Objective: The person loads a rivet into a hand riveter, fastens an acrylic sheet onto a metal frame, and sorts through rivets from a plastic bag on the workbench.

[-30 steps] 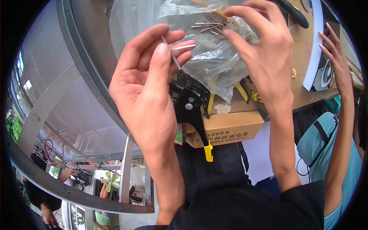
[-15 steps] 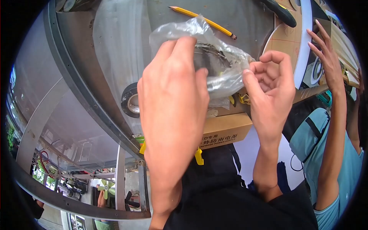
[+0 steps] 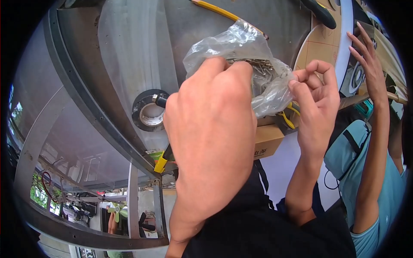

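Observation:
A clear, crumpled plastic bag (image 3: 275,96) with many thin metal pieces (image 3: 256,64) inside lies before me. My left hand (image 3: 211,124) is over the bag's left side, fingers bent and closed, their tips hidden in its mouth. My right hand (image 3: 316,99) pinches the bag's right edge between thumb and index finger, other fingers curled. Left of my left hand lies a roll of black tape (image 3: 148,112). A black piece with a metal tip (image 3: 160,100) shows over the roll, partly hidden by that hand.
A pencil (image 3: 219,10) lies behind the bag. Yellow-handled pliers (image 3: 290,115) and a cardboard box (image 3: 266,139) are in front. A black-handled tool (image 3: 322,15) is at the back right. Another person's hand (image 3: 365,60) rests at the right. A metal frame (image 3: 90,99) runs along the left.
Both hands and the bag have shifted right. My left hand has bent its fingers further into the bag's mouth. The black piece by the tape and the yellow handles now show more.

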Demonstrator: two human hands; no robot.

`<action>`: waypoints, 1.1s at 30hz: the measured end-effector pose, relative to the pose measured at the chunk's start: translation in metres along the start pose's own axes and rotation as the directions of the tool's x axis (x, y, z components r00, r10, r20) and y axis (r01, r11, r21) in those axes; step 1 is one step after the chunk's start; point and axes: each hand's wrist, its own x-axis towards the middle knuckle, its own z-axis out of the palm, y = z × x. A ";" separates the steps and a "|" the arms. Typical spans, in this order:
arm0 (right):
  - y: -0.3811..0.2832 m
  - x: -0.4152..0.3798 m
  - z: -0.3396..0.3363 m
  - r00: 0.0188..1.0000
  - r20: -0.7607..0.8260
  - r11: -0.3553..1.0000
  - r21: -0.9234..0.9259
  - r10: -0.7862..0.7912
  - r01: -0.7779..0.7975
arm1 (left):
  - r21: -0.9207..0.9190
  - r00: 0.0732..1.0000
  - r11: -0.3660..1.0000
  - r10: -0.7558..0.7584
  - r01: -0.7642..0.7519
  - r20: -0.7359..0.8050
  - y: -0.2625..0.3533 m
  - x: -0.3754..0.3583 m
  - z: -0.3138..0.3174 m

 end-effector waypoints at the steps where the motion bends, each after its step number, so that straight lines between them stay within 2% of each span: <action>1: 0.000 -0.001 0.001 1.000 0.006 1.000 0.002 -0.009 0.009 | 0.015 1.000 1.000 0.007 -0.007 -0.011 -0.001 0.000 0.002; 5: 0.004 -0.003 0.001 1.000 0.013 1.000 0.000 0.008 -0.008 | 0.122 0.997 0.992 0.027 -0.035 0.069 -0.004 0.001 0.013; 8: 0.003 -0.001 0.004 1.000 0.004 1.000 -0.002 -0.003 0.003 | 0.131 0.994 0.990 0.028 -0.042 0.109 -0.004 0.006 0.019; 14: 0.007 -0.001 0.001 1.000 0.000 1.000 -0.014 0.010 -0.010 | 0.152 0.994 0.988 -0.038 0.022 0.104 -0.005 0.010 0.027; 17: 0.008 -0.001 0.003 1.000 0.001 1.000 -0.010 0.026 -0.026 | 0.088 0.998 0.996 0.027 -0.031 0.051 -0.009 0.011 0.033; 23: 0.010 -0.003 0.005 0.998 -0.010 0.998 0.003 0.058 -0.058 | 0.088 0.999 0.996 0.024 -0.021 -0.040 -0.010 0.010 0.041; 25: 0.011 -0.003 0.005 0.997 -0.024 0.997 0.009 0.075 -0.075 | 0.139 0.997 0.987 -0.081 0.079 0.006 -0.007 0.012 0.042; 29: 0.013 -0.002 0.005 0.997 -0.031 0.997 0.032 0.071 -0.070 | 0.157 0.997 0.984 -0.075 0.080 -0.033 -0.008 0.012 0.049; 31: 0.016 -0.001 0.003 0.997 -0.011 0.996 0.046 0.078 -0.077 | 0.144 0.995 0.989 0.048 -0.035 -0.088 -0.012 0.011 0.053; 33: 0.017 0.000 0.002 0.996 -0.010 0.995 0.056 0.086 -0.085 | 0.141 0.994 0.990 0.043 -0.029 -0.098 -0.011 0.010 0.054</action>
